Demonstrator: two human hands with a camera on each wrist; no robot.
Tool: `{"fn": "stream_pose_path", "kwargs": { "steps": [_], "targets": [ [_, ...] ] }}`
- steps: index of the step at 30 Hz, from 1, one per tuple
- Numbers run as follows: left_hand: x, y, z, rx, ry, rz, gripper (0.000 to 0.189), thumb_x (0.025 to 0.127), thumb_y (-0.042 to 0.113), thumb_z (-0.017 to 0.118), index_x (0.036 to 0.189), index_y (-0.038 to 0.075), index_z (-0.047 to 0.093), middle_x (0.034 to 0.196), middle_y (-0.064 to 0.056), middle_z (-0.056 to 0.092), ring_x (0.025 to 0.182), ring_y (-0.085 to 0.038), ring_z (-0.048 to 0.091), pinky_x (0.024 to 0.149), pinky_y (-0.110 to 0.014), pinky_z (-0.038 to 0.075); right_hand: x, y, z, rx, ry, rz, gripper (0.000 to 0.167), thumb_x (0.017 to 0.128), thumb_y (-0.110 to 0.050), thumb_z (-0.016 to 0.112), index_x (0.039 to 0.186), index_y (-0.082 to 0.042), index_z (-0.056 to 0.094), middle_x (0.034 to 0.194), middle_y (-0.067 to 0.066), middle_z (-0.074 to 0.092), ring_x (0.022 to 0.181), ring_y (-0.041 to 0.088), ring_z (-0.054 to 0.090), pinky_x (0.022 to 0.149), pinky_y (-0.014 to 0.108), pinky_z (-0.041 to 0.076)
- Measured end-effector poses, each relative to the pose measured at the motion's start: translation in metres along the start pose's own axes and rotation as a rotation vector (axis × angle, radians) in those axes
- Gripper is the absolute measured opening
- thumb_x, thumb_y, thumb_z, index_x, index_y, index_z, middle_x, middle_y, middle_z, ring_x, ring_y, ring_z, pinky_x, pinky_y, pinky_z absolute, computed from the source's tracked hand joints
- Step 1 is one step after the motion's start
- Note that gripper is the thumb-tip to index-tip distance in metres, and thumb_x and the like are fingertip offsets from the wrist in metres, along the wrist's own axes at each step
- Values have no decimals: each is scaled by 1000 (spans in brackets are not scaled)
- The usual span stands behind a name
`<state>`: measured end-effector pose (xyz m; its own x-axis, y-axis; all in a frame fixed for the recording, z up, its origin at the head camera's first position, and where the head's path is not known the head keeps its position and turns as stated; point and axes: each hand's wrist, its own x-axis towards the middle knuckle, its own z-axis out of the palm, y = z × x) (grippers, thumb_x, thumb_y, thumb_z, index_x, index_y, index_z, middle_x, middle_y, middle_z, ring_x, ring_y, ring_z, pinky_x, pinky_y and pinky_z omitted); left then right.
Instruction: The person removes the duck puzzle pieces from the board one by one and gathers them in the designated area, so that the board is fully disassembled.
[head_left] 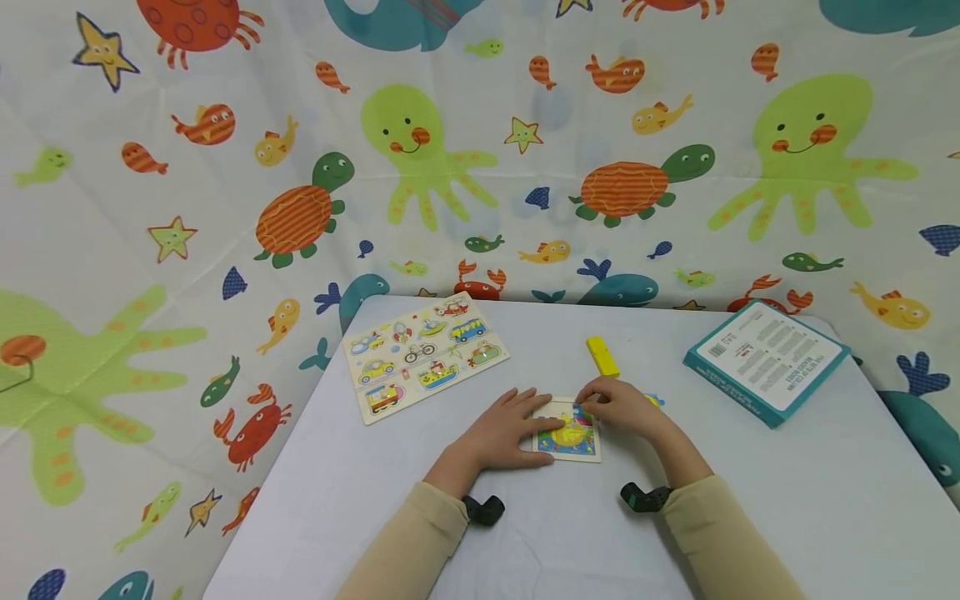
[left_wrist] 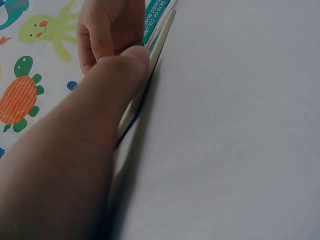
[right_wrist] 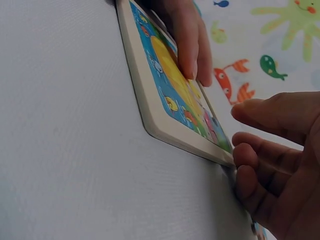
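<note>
Two hands work at a small square picture puzzle with a cream frame (head_left: 576, 435), flat around the middle of the white-covered table (head_left: 555, 533).

The left hand (head_left: 504, 435) lies across the puzzle's left side, fingers spread; the right hand (head_left: 621, 406) has its fingers bent at the corner towards the table's far and right edges, and whether they pinch anything I cannot tell. Just beyond the right hand is a partly hidden blue-and-yellow piece (head_left: 656, 400). Towards the far edge lies a yellow oblong block (head_left: 602, 357); near the far left corner, a pale board of colourful vehicles (head_left: 400, 377); near the far right corner, a teal-and-white box (head_left: 768, 358).
</note>
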<state>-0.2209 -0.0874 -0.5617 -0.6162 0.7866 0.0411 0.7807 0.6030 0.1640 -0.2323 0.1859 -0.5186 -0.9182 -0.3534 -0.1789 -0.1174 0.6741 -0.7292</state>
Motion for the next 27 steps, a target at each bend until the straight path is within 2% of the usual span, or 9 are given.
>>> {"fn": "stream_pose_path", "kwargs": {
  "steps": [5,13,20,27],
  "targets": [
    [1,1,-1,11,3,9,66,89,81,30,149,54,28,165,6,22,154,-22,14,125,-48,13,1,0,2,-23,-6,-8,11,96,-20,63,102,-21,72,116,5,63,93,21,54,78,30,51],
    [2,3,-1,25,9,6,65,90,80,31,149,52,32,164,5,24,154,-23,17,125,-48,15,3,1,6,-81,-9,-47,12,96,-19,64,93,-22,76,125,10,58,111,27,54,97,47,51],
    [2,5,-2,-4,5,-17,63,90,77,38,147,50,37,164,5,25,154,-23,17,125,-48,14,4,-1,10,-97,4,-54,13,97,-20,63,94,-17,75,122,10,57,111,27,53,100,49,50],
    [1,6,-2,-18,5,-30,63,90,76,41,147,50,38,164,5,25,154,-22,17,125,-49,14,3,-2,12,-72,25,-43,15,98,-21,60,90,-18,73,122,9,56,110,27,53,98,48,50]
  ]
}}
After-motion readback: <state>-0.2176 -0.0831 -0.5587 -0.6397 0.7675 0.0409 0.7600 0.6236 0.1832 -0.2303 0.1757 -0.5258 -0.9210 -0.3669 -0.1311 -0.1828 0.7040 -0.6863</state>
